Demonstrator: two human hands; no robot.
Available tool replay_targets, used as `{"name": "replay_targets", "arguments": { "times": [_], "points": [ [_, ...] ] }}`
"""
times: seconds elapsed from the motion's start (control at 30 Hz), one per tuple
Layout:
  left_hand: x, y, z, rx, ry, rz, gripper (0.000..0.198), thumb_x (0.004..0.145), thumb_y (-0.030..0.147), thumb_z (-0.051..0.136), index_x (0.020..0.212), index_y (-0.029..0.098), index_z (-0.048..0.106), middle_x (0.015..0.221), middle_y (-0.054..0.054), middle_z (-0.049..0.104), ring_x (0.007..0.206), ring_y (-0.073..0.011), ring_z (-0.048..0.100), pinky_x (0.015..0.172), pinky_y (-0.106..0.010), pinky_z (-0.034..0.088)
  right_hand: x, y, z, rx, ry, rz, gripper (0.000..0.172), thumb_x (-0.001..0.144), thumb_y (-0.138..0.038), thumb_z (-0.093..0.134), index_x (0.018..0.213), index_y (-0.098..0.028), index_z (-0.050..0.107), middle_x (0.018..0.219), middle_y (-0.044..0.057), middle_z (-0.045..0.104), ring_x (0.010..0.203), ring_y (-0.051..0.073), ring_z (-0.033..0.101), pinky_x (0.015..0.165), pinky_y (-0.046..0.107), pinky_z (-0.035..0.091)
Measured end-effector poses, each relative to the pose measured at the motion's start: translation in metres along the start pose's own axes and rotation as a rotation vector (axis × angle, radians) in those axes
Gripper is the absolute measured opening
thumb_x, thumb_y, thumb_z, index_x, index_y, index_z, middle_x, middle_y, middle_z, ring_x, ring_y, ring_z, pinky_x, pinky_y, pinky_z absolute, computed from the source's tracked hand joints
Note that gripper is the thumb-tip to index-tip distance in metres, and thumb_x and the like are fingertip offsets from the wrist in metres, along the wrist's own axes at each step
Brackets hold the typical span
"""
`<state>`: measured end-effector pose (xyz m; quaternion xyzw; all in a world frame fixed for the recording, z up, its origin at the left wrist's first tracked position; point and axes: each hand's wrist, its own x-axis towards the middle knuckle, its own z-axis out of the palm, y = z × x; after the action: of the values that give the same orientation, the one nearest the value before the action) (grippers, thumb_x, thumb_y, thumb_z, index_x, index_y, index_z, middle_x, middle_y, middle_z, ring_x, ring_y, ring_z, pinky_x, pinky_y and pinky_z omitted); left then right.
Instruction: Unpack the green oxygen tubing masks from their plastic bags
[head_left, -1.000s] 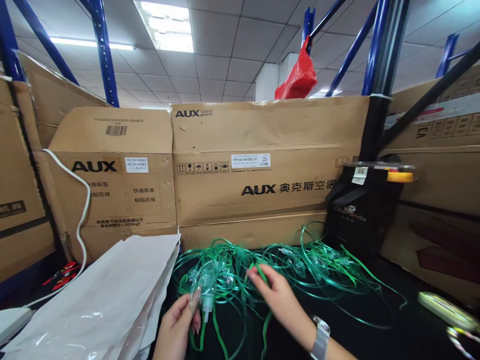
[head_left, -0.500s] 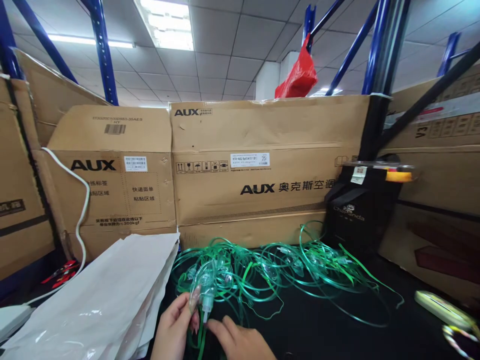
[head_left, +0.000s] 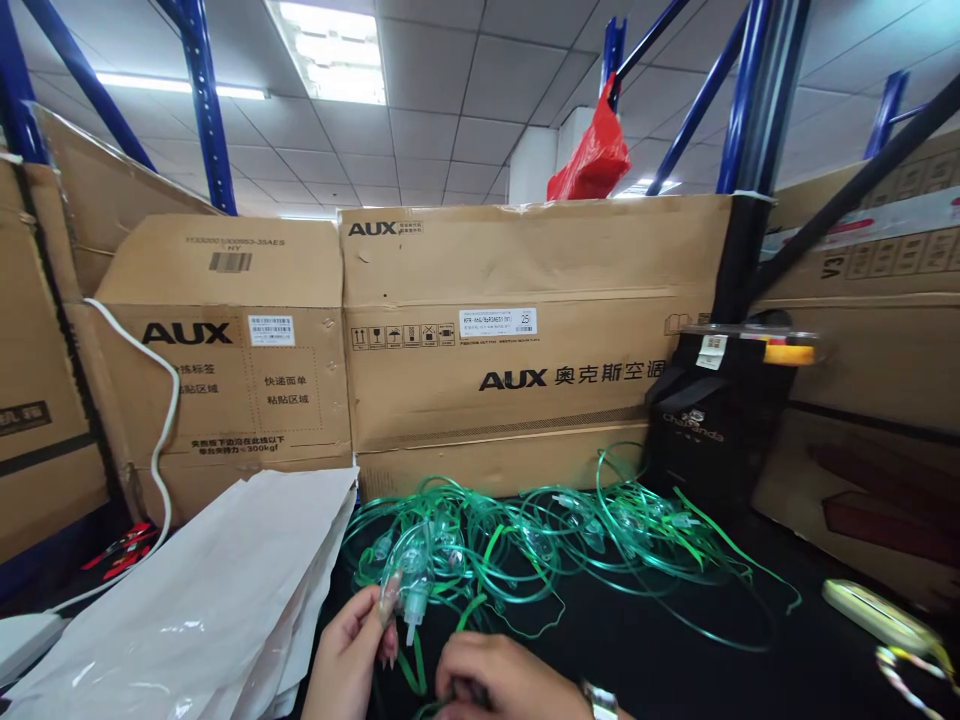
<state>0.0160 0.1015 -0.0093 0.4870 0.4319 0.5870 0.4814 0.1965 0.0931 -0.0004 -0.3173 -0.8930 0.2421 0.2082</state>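
Mask [head_left: 415, 572]: one in left grip [head_left: 356, 640]; right grip [head_left: 510, 678] curled, contents unclear; one red bag [head_left: 592, 155].

2 hands [head_left: 351, 640] [head_left: 510, 675], 1 held mask [head_left: 415, 600], 1 red bag [head_left: 594, 160]

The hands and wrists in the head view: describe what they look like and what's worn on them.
The left hand and right hand are ungloved. The right wrist wears a shiny silver-coloured band, partly cut off. No sleeve shows.
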Motion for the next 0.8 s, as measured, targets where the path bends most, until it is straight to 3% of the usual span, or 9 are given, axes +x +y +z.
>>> {"name": "replay_targets", "arguments": {
  "times": [0.1, 0.17, 0.27, 0.37, 0.47, 0.57, 0.63, 0.7, 0.8],
  "points": [
    [0.0, 0.001, -0.001, -0.003, -0.024, -0.026, 0.044, 0.057, 0.059, 0.066, 0.054, 0.016, 0.056, 0.041, 0.006, 0.046, 0.042, -0.0088, 0.039, 0.044, -0.019, 0.033, 0.003, 0.0, -0.019, 0.417, 0.208, 0.15, 0.025, 0.078, -0.042, 0.057, 0.073, -0.019, 0.047, 0.055, -0.008, 0.038, 0.048, 0.005, 0.035, 0.044, 0.014, 0.028],
    [0.0, 0.001, 0.0, -0.023, 0.0, -0.019, 0.044, 0.059, 0.058, 0.065, 0.053, 0.016, 0.055, 0.041, 0.006, 0.045, 0.042, -0.0082, 0.038, 0.043, -0.018, 0.032, 0.004, 0.008, -0.04, 0.494, 0.442, 0.192, 0.034, 0.076, -0.052, 0.054, 0.071, -0.019, 0.044, 0.053, -0.009, 0.036, 0.045, 0.006, 0.033, 0.041, 0.016, 0.028],
    [-0.002, 0.0, 0.0, -0.042, -0.005, -0.038, 0.044, 0.058, 0.059, 0.065, 0.055, 0.016, 0.056, 0.041, 0.006, 0.045, 0.041, -0.0077, 0.037, 0.043, -0.018, 0.031, -0.003, 0.029, -0.08, 0.18, 0.989, 0.28, 0.039, 0.076, -0.058, 0.048, 0.067, -0.019, 0.044, 0.052, -0.006, 0.042, 0.042, 0.008, 0.037, 0.039, 0.019, 0.032],
    [-0.002, 0.0, 0.0, -0.032, -0.057, -0.072, 0.045, 0.056, 0.06, 0.065, 0.056, 0.016, 0.056, 0.042, 0.006, 0.046, 0.042, -0.0083, 0.038, 0.044, -0.019, 0.032, -0.023, 0.055, -0.123, 0.023, 1.239, 0.338, 0.037, 0.082, -0.053, 0.036, 0.088, -0.018, 0.046, 0.071, 0.003, 0.054, 0.052, 0.013, 0.047, 0.046, 0.024, 0.039],
    [-0.003, 0.0, 0.0, -0.009, -0.066, -0.079, 0.046, 0.056, 0.061, 0.064, 0.056, 0.016, 0.057, 0.041, 0.006, 0.046, 0.042, -0.0091, 0.038, 0.044, -0.02, 0.032, -0.049, 0.08, -0.156, -0.154, 1.311, 0.405, 0.034, 0.082, -0.042, 0.037, 0.102, -0.018, 0.05, 0.093, 0.01, 0.057, 0.081, 0.021, 0.053, 0.068, 0.033, 0.043],
    [-0.004, -0.001, 0.001, 0.009, -0.049, -0.084, 0.046, 0.056, 0.062, 0.063, 0.054, 0.017, 0.056, 0.04, 0.005, 0.046, 0.042, -0.0096, 0.039, 0.045, -0.02, 0.032, -0.07, 0.101, -0.172, -0.275, 1.238, 0.537, 0.035, 0.075, -0.027, 0.044, 0.108, -0.018, 0.053, 0.086, 0.008, 0.06, 0.082, 0.024, 0.054, 0.076, 0.038, 0.041],
    [-0.004, -0.003, 0.0, 0.004, -0.064, -0.093, 0.046, 0.056, 0.062, 0.064, 0.056, 0.016, 0.057, 0.04, 0.005, 0.047, 0.042, -0.0095, 0.039, 0.044, -0.02, 0.032, -0.076, 0.11, -0.173, -0.33, 1.205, 0.636, 0.044, 0.071, -0.018, 0.045, 0.115, -0.014, 0.05, 0.079, 0.009, 0.059, 0.078, 0.025, 0.054, 0.074, 0.04, 0.041],
    [-0.003, -0.004, 0.0, -0.007, -0.088, -0.101, 0.045, 0.057, 0.061, 0.064, 0.059, 0.016, 0.059, 0.04, 0.006, 0.048, 0.042, -0.0091, 0.039, 0.044, -0.019, 0.032, -0.074, 0.11, -0.168, -0.403, 1.221, 0.717, 0.051, 0.07, -0.015, 0.045, 0.121, -0.009, 0.045, 0.084, 0.013, 0.057, 0.083, 0.029, 0.052, 0.075, 0.045, 0.038],
    [-0.002, -0.006, 0.001, 0.004, -0.099, -0.099, 0.044, 0.059, 0.06, 0.063, 0.06, 0.016, 0.058, 0.041, 0.006, 0.047, 0.042, -0.0088, 0.039, 0.044, -0.019, 0.032, -0.058, 0.093, -0.153, -0.58, 1.246, 0.664, 0.046, 0.076, -0.017, 0.042, 0.122, -0.01, 0.045, 0.099, 0.018, 0.052, 0.096, 0.033, 0.046, 0.082, 0.05, 0.034]
  ]
}}
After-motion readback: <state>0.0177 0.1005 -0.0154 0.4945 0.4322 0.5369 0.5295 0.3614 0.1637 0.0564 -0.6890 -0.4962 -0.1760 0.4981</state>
